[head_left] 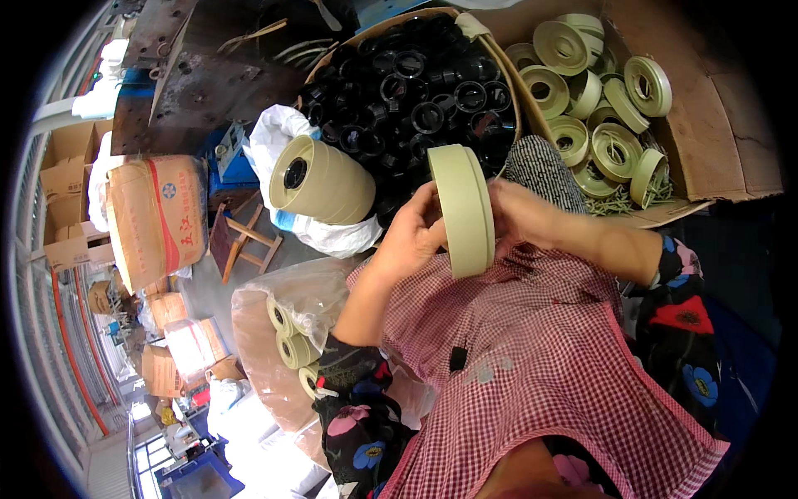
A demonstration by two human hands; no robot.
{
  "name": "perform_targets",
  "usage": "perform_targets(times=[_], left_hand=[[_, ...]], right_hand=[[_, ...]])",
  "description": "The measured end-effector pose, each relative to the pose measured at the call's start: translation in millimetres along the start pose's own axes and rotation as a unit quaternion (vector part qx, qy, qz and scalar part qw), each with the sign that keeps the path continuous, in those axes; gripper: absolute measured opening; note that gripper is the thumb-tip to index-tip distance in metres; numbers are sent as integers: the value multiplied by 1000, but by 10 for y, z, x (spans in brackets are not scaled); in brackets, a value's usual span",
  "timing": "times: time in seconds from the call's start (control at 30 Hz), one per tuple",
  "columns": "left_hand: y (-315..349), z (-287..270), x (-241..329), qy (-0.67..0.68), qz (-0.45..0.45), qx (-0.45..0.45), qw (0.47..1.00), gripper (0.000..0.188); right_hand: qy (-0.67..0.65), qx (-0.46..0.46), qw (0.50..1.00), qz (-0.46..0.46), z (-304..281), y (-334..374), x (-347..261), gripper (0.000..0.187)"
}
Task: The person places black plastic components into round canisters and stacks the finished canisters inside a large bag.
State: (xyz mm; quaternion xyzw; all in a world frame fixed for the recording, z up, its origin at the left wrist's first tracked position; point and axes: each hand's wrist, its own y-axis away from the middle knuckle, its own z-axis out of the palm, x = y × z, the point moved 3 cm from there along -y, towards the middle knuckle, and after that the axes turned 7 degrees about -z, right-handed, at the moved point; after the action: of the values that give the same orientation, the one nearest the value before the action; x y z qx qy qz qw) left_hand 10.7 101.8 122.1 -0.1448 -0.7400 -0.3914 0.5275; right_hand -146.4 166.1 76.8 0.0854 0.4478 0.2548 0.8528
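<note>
A pale yellow-green plastic ring (464,212) with a stepped rim stands on edge between my hands, above my lap. My left hand (411,237) grips it from the left, fingers reaching into its near side. My right hand (522,214) is closed at its right face, with the fingertips partly hidden by the ring. Left of the ring, a stack of matching rings (332,185) lies tilted on a white sack (341,237), with a dark round opening at its end. My lap is covered by a red-and-white checked apron (507,349).
A carton of black plastic cups (407,100) stands ahead. To its right, an open cardboard box (706,125) holds loose rings (615,150) and thin sprue pieces. At lower left, a clear plastic bag (258,324) contains more rings. A taped carton (158,216) and a wooden stool (245,241) are farther left.
</note>
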Motion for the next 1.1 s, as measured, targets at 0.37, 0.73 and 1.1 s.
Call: perform_targets(times=[0.37, 0.73, 1.1], left_hand=[[-74, -121, 247, -79, -3, -38, 996, 66], [-191, -1605, 858, -245, -13, 259, 934, 40], [-532, -2737, 217, -468, -289, 206, 809, 69]], right_hand=[[165, 58, 953, -249, 86, -19, -148, 47], [170, 225, 914, -291, -1235, -408, -496, 27], [746, 284, 602, -10, -3022, -275, 694, 35]])
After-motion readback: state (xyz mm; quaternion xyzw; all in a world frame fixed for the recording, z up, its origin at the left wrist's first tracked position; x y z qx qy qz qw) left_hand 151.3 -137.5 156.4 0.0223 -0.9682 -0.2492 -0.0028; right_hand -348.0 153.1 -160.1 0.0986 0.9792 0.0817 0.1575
